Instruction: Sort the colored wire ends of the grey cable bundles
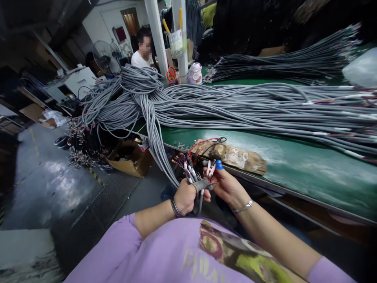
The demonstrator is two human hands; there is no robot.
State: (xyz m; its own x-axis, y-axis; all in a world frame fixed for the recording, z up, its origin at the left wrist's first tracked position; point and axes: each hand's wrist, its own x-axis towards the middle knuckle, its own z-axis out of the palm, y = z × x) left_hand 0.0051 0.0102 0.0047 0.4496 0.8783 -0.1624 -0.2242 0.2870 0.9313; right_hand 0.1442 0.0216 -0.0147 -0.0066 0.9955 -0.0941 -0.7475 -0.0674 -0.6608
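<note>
My left hand (186, 196) is closed around a bundle of grey cables (154, 135). At the bundle's end, thin coloured wires (186, 158) fan out past white-wrapped sections. A grey wrap covers one of my left fingers. Close beside it, my right hand (225, 184) pinches a small pale pink clip-like tool (210, 169) at the wire ends. Blue tape (219, 164) covers the tip of a right-hand digit. What the tool's jaws touch is too small to make out. Just beyond my hands, a worn wooden block (244, 158) lies at the table edge with red and black leads on it.
Long grey cables (235, 106) stretch across the green table (294, 169). Behind them lies a pile of dark cables (282, 65). A white post (182, 67) holds a tool pouch, near a lidded cup (195, 73). A cardboard box (129, 157) stands below; a person (143, 51) is beyond.
</note>
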